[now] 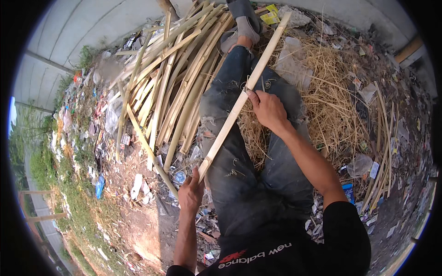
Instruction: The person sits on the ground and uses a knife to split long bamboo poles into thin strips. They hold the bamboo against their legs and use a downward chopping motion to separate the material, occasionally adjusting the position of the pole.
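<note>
A long, pale split bamboo strip (229, 120) slants across my lap, its far end up beside my shoe. My left hand (189, 193) is closed around its near end. Farther along, my right hand (268, 110) is closed at the strip's middle, the thumb against its edge and the other fingers mostly hidden. Right by that thumb is a small dark thing (245, 88), possibly a blade, too small to make out. Beneath the strip lie my legs in worn dark jeans (237, 172), stretched out on the ground, with a few thin shavings on the cloth.
A heap of bamboo strips (184, 78) lies left of my legs. Dry, straw-like shavings (329, 110) are piled on the right, with several thin strips (384, 142) beyond. Litter covers the ground, including a blue wrapper (348, 193). A pale panel wall (92, 27) bounds the far side.
</note>
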Action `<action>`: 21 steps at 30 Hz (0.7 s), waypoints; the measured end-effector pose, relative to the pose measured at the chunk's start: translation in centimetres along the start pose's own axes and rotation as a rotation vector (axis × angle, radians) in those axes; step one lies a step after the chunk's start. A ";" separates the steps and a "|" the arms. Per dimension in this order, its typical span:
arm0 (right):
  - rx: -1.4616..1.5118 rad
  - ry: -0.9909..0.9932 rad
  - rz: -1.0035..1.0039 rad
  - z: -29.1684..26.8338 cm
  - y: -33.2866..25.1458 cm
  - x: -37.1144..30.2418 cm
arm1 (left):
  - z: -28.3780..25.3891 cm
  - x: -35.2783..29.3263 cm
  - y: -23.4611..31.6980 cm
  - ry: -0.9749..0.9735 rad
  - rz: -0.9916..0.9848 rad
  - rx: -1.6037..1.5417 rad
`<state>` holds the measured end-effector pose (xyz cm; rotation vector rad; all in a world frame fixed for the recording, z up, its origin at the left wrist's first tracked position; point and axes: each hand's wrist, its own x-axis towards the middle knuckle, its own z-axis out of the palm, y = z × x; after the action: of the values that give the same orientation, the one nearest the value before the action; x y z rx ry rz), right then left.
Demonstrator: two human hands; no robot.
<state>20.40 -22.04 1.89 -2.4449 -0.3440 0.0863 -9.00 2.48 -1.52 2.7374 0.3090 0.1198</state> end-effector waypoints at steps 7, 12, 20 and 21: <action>0.012 -0.233 -0.257 3.9 -2.4 -8.0 | 1.0 0.8 0.8 -0.008 0.005 -0.003; -0.019 0.058 -0.025 1.7 0.8 -0.6 | 0.9 0.5 0.8 0.013 -0.009 -0.003; 0.053 -0.082 -0.252 3.0 -1.5 -4.6 | 1.0 0.9 0.0 -0.044 -0.022 -0.146; 0.100 -0.014 -0.146 1.8 -1.1 -2.5 | 0.8 0.8 0.1 -0.040 -0.031 -0.133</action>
<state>17.49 -20.78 1.10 -2.3135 -0.5111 0.0560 -8.12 2.27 -2.20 2.5990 0.3204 0.0738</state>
